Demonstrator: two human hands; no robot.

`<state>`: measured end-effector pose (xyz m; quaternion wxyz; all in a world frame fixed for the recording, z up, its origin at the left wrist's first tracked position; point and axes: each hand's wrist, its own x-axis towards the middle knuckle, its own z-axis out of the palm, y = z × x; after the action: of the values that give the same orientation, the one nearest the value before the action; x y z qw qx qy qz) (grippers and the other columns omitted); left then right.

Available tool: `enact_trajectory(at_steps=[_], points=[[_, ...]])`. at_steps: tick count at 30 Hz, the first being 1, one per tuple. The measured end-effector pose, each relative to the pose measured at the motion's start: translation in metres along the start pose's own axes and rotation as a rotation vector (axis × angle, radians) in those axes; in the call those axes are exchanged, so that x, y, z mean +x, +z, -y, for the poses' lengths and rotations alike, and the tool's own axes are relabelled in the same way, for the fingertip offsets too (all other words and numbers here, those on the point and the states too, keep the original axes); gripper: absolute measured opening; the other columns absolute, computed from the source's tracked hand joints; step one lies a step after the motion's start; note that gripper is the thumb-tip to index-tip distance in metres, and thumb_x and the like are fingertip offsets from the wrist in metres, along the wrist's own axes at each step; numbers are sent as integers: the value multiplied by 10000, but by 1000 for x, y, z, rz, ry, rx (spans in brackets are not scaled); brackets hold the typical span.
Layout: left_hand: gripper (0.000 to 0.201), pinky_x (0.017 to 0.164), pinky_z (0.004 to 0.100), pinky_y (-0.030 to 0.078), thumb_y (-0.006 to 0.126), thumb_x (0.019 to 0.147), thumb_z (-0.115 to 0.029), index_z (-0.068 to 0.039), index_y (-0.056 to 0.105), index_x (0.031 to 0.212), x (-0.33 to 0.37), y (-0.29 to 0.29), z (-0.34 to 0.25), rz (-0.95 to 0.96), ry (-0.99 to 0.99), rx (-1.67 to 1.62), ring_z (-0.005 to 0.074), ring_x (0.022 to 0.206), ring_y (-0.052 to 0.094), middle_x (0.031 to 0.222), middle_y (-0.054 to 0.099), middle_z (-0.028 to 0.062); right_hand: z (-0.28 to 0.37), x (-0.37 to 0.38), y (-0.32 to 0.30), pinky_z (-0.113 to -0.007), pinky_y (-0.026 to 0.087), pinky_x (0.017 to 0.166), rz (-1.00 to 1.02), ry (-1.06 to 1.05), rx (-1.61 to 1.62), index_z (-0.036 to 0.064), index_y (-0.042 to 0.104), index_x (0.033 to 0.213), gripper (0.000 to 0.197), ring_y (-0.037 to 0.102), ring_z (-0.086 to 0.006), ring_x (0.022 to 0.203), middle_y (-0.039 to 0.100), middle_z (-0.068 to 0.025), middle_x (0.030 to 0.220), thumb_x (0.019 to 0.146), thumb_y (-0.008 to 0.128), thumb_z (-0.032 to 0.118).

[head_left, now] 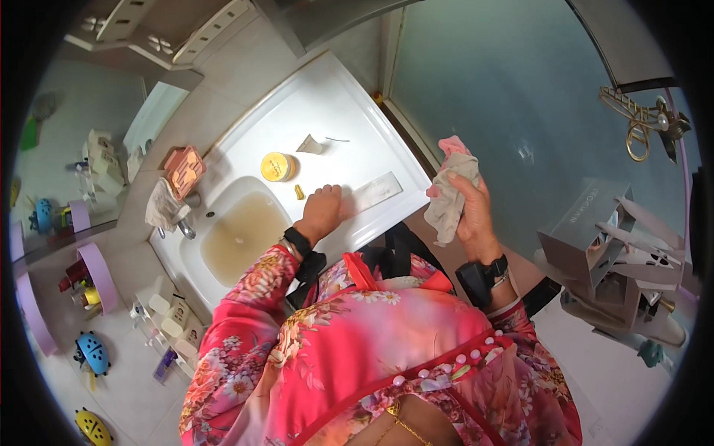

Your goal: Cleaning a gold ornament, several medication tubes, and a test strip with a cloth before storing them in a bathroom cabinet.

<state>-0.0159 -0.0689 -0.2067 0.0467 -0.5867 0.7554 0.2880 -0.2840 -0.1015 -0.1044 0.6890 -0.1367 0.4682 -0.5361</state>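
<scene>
Fingers (455, 195) of right hand (470, 215) clench crumpled pink-grey cloth (451, 192), raised right of white table (335, 111). Left hand (321, 210) rests curled on table's near edge, nearest flat clear strip (375, 192), long axis running left-right.

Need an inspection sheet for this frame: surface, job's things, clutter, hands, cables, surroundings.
Surface: white sink counter; basin holds murky brownish water.
Job's things: crumpled grey-and-pink cloth held up off the counter; flat clear strip lying by the left hand.
Clutter: round yellow jar, small gold cap, torn wrapper piece, orange soap dish.
Hands: left hand pressed on the counter; right hand gripping the cloth.
Cables: nothing seen.
Surroundings: frosted glass panel, gold hair claw, grey box, ladybird wall hooks.
</scene>
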Motion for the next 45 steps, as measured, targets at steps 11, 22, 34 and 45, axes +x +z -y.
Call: enact_trajectory(at_steps=[11, 22, 34, 45], points=[[211, 605, 297, 454, 607, 785, -179, 30, 605, 812, -3, 0, 13, 65, -239, -930, 183, 633, 582, 706, 615, 78, -9, -19, 4, -292, 517, 619, 85, 22, -65, 30, 456, 1136, 360, 574, -176, 722, 518, -74, 896, 789, 550, 42], [172, 699, 250, 464, 508, 893, -126, -7, 559, 1007, -18, -76, -60, -119, 15, -1326, 96, 775, 572, 899, 624, 38, -15, -27, 52, -311, 512, 753, 191, -116, -109, 62, 416, 1188, 438, 572, -196, 923, 539, -72, 994, 784, 582, 45], [201, 612, 238, 476, 471, 919, -138, -8, 515, 1066, -39, -82, -92, 2, 146, -1288, 93, 704, 581, 867, 616, 42, -7, -10, 71, -301, 456, 841, 169, -215, -166, 44, 517, 1124, 493, 549, -146, 931, 569, -38, 1012, 677, 711, -28], [117, 582, 232, 474, 506, 900, -104, 5, 543, 916, -49, -91, -46, 96, 22, -1082, 94, 618, 561, 735, 603, 38, 21, 27, 64, -354, 484, 635, 501, -343, 27, 110, 531, 1019, 344, 582, -219, 778, 584, -47, 865, 708, 659, 43]])
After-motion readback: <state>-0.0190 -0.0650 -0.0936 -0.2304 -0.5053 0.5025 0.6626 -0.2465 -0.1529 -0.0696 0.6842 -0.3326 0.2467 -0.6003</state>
